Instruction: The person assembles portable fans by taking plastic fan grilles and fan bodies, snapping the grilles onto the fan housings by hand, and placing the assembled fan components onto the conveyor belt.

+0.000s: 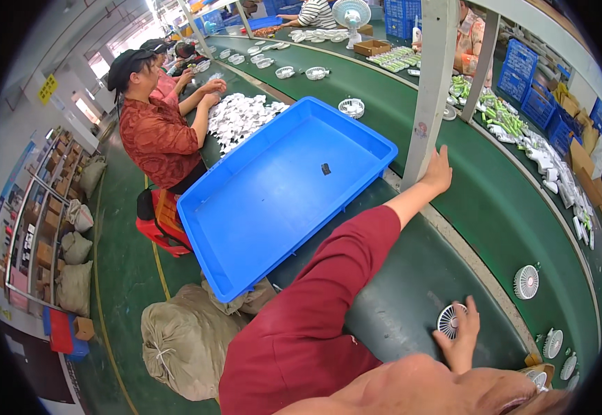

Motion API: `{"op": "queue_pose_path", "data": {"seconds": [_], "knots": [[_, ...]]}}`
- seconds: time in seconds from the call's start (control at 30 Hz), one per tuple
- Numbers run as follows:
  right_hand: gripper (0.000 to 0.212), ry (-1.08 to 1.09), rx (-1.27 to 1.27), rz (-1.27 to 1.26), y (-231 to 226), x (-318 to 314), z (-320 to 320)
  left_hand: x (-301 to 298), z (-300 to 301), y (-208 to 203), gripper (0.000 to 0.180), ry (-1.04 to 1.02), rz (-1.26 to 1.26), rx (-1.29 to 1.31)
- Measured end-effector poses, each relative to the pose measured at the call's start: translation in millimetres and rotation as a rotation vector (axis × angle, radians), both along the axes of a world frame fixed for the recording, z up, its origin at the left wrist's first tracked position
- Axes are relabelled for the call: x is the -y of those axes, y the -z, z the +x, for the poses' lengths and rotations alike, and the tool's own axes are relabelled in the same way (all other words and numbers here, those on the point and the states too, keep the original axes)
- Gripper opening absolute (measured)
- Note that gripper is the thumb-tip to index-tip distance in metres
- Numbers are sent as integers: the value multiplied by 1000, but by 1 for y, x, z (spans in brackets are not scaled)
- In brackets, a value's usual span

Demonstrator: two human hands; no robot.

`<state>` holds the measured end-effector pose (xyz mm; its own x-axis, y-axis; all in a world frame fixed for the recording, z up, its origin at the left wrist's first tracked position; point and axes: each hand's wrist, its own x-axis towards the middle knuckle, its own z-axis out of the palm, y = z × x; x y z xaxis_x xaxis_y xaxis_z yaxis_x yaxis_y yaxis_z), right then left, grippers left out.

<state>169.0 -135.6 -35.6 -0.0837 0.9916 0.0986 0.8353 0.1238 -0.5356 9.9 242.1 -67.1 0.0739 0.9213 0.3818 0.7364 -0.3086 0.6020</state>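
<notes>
My left hand, below a maroon sleeve, reaches over the green belt close against the white post. Its fingers are stretched out, and I see nothing held. At the lower right, my right hand has its thumb and fingers around a round white fan head with a slotted grille, low over the dark green worktop. Part of that fan head is hidden behind the fingers. A large blue tray sits left of the post, with a small black piece in it.
More white fan heads lie on the curving conveyor belt. A co-worker handles parts beside a pile of white pieces. Green and white parts line the far side. A stuffed sack stands on the floor.
</notes>
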Motion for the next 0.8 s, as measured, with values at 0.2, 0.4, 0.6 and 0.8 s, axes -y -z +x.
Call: {"op": "queue_pose_path", "data": {"seconds": [0.2, 0.4, 0.6, 0.8], "knots": [[79, 14, 139, 135, 13, 2, -12, -9, 12, 7, 65, -132, -58, -430], [76, 54, 146, 142, 15, 4, -8, 32, 29, -4, 40, 308, -140, -184], [73, 65, 156, 167, 18, 5, -9, 54, 33, 5, 30, 384, 65, -95], [72, 57, 149, 181, 21, 5, -10, 50, 27, 12, 25, 728, 259, -108]]}}
